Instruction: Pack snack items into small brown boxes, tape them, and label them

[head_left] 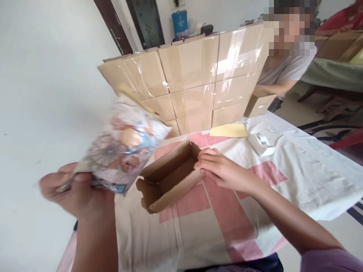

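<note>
left hand (76, 190), patterned cloth (195, 238), pale wall (42, 75)

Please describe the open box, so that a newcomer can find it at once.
Before the stacked boxes lies a cloth. On it stands the open box, the right hand gripping one end. Unlike the stacked boxes, it shows its brown inside.

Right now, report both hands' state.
Left hand: closed, holding the printed packet by one end.
Right hand: closed, gripping one end of the open cardboard box.
</note>
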A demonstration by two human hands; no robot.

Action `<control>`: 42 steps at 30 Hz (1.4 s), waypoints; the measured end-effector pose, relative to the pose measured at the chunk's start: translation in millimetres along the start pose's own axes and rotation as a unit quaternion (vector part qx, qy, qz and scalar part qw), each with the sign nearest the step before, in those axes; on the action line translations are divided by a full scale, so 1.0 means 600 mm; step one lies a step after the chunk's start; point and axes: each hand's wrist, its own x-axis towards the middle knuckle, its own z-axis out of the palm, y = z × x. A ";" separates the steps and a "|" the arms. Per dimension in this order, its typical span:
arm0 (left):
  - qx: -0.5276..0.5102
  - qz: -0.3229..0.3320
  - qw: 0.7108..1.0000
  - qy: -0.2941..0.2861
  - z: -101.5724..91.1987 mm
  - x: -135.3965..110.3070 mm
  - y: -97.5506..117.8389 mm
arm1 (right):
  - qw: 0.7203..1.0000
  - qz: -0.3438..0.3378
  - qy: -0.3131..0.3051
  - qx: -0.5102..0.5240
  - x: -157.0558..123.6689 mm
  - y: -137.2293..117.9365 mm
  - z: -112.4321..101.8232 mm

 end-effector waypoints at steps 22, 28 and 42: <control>0.152 0.258 0.859 -0.415 0.073 -0.021 0.024 | 0.991 -0.043 0.120 0.036 -0.033 0.004 0.038; 0.214 0.139 0.916 -0.309 0.026 -0.054 0.022 | 0.956 0.088 0.247 0.135 -0.040 0.019 0.072; -0.008 -0.112 0.986 -0.125 0.045 -0.259 -0.044 | 0.943 0.068 0.239 0.223 -0.036 0.039 0.110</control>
